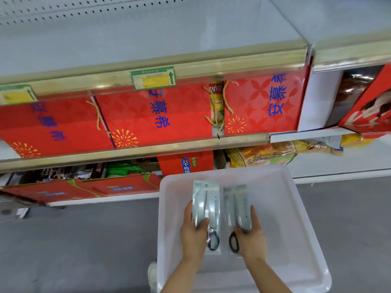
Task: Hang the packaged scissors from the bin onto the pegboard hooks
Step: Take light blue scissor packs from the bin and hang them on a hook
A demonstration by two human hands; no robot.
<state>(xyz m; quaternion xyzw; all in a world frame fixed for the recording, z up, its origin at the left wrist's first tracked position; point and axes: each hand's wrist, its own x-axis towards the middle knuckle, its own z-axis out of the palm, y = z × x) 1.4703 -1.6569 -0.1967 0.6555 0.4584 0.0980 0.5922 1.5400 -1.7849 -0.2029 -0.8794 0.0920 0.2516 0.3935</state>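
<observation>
A translucent white bin [296, 218] sits low in front of me on the grey floor. My left hand [193, 235] grips one packaged pair of scissors [208, 199] by its lower part, the pack upright over the bin. My right hand [251, 237] holds a second scissors pack [237, 204] the same way, just to the right of the first. Both packs show black handle loops at the bottom. A white pegboard [63, 9] runs along the top left, far above; I can make out no hooks on it.
Store shelving [148, 149] faces me, with gold-coloured price rails. Red gift boxes [152, 115] fill the middle shelf, and more red boxes and snack bags lie on the lower one. A green and yellow price tag [153, 78] hangs on the upper rail. My shoe [152, 273] shows left of the bin.
</observation>
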